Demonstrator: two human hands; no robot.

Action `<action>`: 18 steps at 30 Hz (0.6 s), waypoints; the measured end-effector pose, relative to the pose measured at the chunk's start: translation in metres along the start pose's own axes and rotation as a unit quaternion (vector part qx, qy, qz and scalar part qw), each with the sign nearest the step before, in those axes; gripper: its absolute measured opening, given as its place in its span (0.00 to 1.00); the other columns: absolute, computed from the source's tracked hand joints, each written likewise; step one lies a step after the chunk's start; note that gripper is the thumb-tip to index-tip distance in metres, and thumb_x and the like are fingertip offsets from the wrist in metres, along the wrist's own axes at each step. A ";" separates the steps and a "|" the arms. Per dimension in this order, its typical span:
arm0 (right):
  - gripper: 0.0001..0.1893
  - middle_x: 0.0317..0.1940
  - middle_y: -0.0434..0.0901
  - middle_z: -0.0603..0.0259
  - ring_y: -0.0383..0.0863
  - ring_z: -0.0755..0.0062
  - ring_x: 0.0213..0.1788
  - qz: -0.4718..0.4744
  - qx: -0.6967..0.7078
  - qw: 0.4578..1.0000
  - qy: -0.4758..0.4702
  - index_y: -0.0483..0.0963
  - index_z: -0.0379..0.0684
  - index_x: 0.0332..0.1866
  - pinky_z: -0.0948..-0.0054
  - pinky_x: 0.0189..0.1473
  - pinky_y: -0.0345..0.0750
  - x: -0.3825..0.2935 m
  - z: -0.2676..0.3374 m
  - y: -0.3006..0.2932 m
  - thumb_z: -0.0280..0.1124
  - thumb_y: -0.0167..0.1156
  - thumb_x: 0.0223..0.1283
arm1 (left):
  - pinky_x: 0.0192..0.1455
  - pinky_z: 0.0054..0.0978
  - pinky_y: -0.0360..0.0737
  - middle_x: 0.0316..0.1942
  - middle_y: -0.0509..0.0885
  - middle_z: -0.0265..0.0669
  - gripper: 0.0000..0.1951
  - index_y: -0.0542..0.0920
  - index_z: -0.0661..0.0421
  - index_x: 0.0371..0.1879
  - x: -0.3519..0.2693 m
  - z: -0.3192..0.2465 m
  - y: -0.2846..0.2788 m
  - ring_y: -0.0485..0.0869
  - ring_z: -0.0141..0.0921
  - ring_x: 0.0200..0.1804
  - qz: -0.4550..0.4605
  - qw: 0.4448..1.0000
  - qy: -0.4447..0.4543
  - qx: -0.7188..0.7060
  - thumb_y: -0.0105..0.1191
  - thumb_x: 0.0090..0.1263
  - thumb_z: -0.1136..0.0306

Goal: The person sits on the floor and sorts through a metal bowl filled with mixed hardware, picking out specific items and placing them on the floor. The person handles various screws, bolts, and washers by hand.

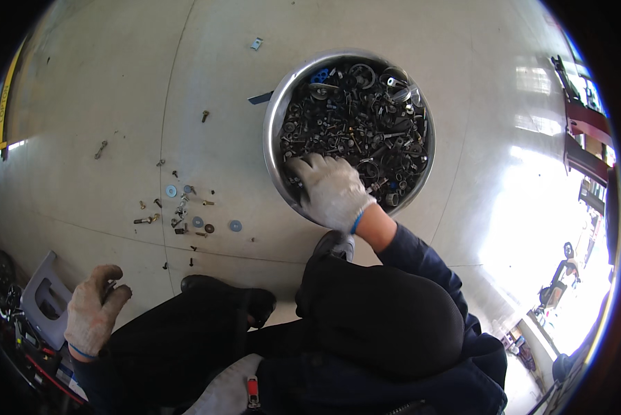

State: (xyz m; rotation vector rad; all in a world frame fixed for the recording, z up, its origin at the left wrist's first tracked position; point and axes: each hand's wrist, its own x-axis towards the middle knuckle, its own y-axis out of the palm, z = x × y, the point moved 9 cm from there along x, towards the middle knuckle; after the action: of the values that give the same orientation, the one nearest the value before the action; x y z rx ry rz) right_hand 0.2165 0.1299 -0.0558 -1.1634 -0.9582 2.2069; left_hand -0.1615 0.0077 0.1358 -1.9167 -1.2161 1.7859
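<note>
A round stainless steel basin (pixel 272 124) stands on the floor before me, filled with dark mixed bolts, nuts, washers and clamps (pixel 352 122). My right hand (pixel 336 189), in a white knitted work glove, reaches over the basin's near rim. Its fingertips are down among the fasteners at the near left side, and whether they grip anything is hidden. Off to the left, my gloved left hand (pixel 95 306) is raised near my knee. Between its thumb and fingers it pinches a small metal part (pixel 111 284), too small to name surely.
Loose bolts (pixel 145 220), screws (pixel 208 203) and flat washers (pixel 235 225) lie scattered on the pale floor (pixel 227 155) left of the basin. A metal clip (pixel 256 43) lies farther off. A flat dark strip (pixel 260 98) touches the basin's left side. A grey plastic panel (pixel 46 301) stands at lower left.
</note>
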 end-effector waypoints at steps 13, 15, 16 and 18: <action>0.30 0.70 0.83 0.49 0.81 0.43 0.74 -0.028 0.001 0.993 -0.110 0.82 0.42 0.73 0.46 0.77 0.78 -0.054 0.014 -0.021 0.44 0.74 0.71 | 0.64 0.39 0.88 0.58 0.91 0.46 0.16 0.88 0.60 0.59 -0.004 0.005 0.005 0.92 0.46 0.58 0.025 1.000 0.001 0.014 0.67 0.76 0.67; 0.30 0.71 0.83 0.47 0.82 0.41 0.73 -0.093 0.043 0.991 -0.085 0.81 0.40 0.73 0.47 0.77 0.79 -0.044 0.004 -0.030 0.43 0.74 0.71 | 0.65 0.39 0.88 0.58 0.92 0.46 0.17 0.88 0.60 0.59 -0.001 0.010 0.006 0.92 0.46 0.58 0.032 0.998 -0.051 -0.025 0.67 0.76 0.67; 0.30 0.71 0.83 0.46 0.83 0.40 0.73 -0.129 0.065 0.987 -0.071 0.80 0.39 0.73 0.47 0.77 0.80 -0.039 -0.003 -0.035 0.42 0.73 0.72 | 0.65 0.39 0.88 0.57 0.92 0.46 0.17 0.88 0.60 0.60 0.000 0.009 0.005 0.92 0.46 0.58 0.030 0.997 -0.061 -0.041 0.67 0.76 0.67; 0.29 0.71 0.83 0.44 0.84 0.38 0.71 -0.119 0.085 0.989 0.003 0.79 0.37 0.73 0.47 0.75 0.82 -0.022 -0.026 -0.032 0.41 0.72 0.73 | 0.65 0.38 0.88 0.57 0.92 0.46 0.18 0.88 0.61 0.60 0.002 0.008 0.005 0.93 0.46 0.58 0.031 0.995 -0.082 -0.041 0.67 0.76 0.66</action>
State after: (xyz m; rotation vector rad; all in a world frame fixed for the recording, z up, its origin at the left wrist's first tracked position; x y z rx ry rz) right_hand 0.2525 0.1455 -0.0306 -0.9276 -0.8414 2.0473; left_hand -0.1672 0.0036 0.1293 -1.9025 -1.3160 1.9876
